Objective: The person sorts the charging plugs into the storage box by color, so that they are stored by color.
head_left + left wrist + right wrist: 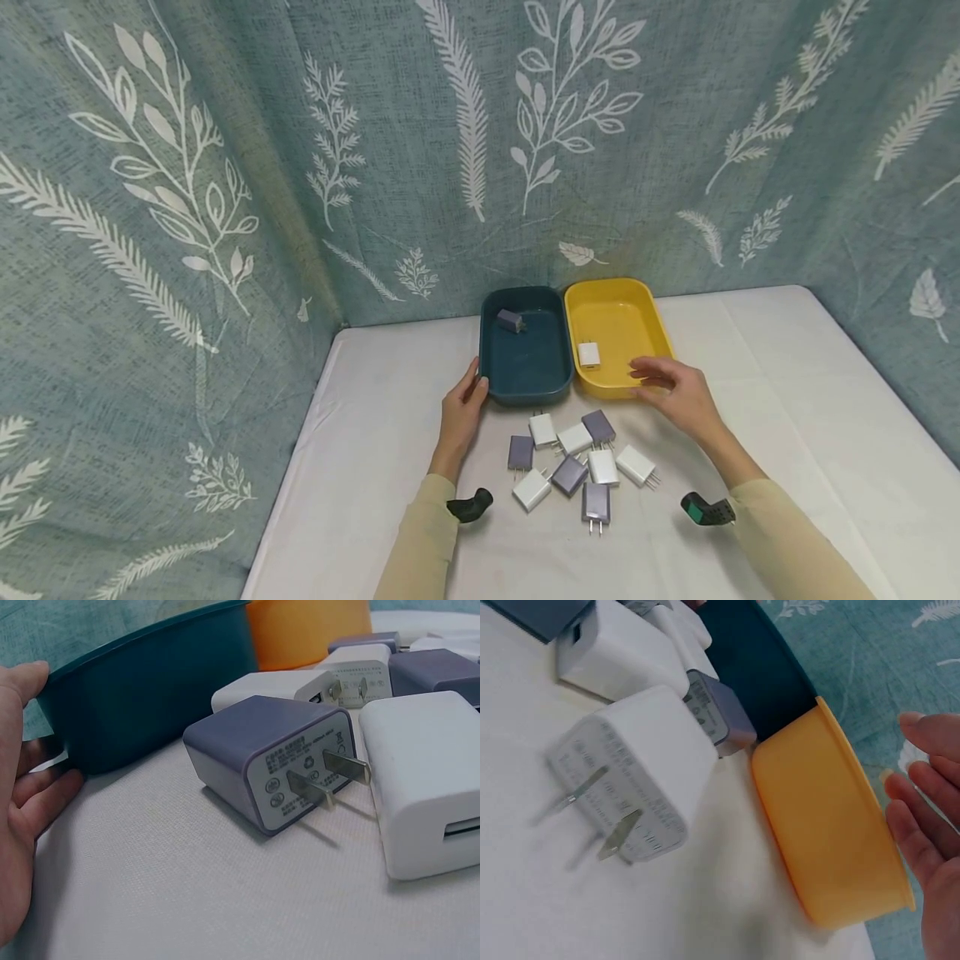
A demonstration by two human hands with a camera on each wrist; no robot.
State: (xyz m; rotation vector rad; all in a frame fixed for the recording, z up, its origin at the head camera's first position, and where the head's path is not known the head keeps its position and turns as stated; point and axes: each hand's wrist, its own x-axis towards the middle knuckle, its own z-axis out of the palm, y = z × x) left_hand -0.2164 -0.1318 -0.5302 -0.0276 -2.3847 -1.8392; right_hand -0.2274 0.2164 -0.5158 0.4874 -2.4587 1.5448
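My left hand (461, 417) rests at the near left corner of a dark teal bin (528, 367), its thumb by the rim and its fingers along the outer wall. A single purple charger plug (510, 321) lies in that bin. Over the near right edge of the yellow bin (618, 325) hovers my right hand (678, 396), fingers loosely bent and nothing between them. One white charger plug (588, 355) lies inside the yellow bin, near its left wall. In the right wrist view, the right fingers (915, 832) are beside the yellow bin's rim; contact is hard to tell.
Several white charger plugs (636, 465) and purple charger plugs (596, 503) lie loosely grouped on the white tablecloth (390, 400) in front of the bins, prongs pointing various ways. The bins stand side by side against a patterned green-blue curtain (420, 167).
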